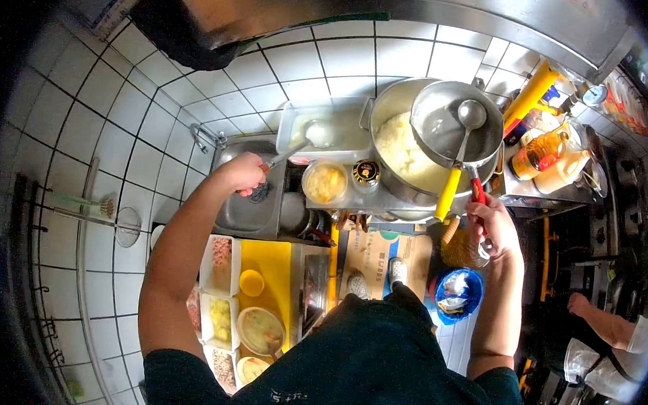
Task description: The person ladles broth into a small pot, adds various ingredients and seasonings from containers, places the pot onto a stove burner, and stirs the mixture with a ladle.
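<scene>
My left hand (pixel 243 174) is closed around the handle of a ladle (pixel 286 154). The ladle's bowl is over or in a white rectangular tub (pixel 350 140); its contents are hard to make out. My right hand (pixel 492 226) is closed on the red handle of a metal saucepan (pixel 435 139). A second ladle (pixel 472 115) with a yellow handle leans in the saucepan. Under the saucepan stands a large pot (pixel 380 106) holding a pale, lumpy mass. In front of the tub are a bowl of yellowish food (pixel 325 183) and a black-lidded jar (pixel 366 175).
A sink (pixel 238 216) lies at the left. Food containers (pixel 219 322) and a yellow board (pixel 265 252) are below it. Bottles (pixel 563 171) stand at right. A blue-lined bin (pixel 473 308) is on the floor. Another person's arm (pixel 602 322) shows at far right.
</scene>
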### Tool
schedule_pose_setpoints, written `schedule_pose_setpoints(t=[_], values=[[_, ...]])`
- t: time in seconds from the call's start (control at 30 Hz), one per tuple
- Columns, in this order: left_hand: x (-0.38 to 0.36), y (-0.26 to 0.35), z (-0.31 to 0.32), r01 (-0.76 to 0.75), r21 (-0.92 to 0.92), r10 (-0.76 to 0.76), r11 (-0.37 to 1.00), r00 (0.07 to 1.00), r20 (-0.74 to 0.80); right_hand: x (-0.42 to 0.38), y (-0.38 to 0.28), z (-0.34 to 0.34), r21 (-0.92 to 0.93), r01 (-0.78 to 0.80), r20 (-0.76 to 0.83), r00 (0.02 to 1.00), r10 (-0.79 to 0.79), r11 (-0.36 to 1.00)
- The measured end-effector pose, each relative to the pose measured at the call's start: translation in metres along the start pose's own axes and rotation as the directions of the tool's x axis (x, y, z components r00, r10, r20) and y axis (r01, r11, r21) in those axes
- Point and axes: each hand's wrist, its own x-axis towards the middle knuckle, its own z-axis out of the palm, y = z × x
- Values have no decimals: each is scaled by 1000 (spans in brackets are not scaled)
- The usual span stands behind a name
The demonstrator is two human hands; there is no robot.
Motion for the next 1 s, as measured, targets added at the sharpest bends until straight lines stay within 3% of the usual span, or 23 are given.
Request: schedule_pose_setpoints(t=[0.2,0.3,0.53,0.7,0.8,0.9,1.0], values=[[-7,15,1,114,-66,-115,991,993,-15,22,-14,-27,-69,-13,54,998,17,998],[-10,28,3,88,-111,-86,990,996,27,32,-24,-35,-117,-29,69,997,37,993],[7,39,17,74,-592,-58,803,997,46,55,-35,-51,-172,-48,138,988,72,984],[26,30,37,119,-759,-176,641,984,5,66,-34,-52,-169,-66,184,978,97,983],[24,19,42,164,-699,-140,696,986,92,73,-35,-51,-181,-88,193,973,123,980],[-7,40,57,33,-774,-153,633,985,-82,81,-33,-47,-206,-80,209,970,123,975],[-25,31,50,-44,-740,0,672,998,-59,86,-31,-42,-211,-81,212,969,126,974]])
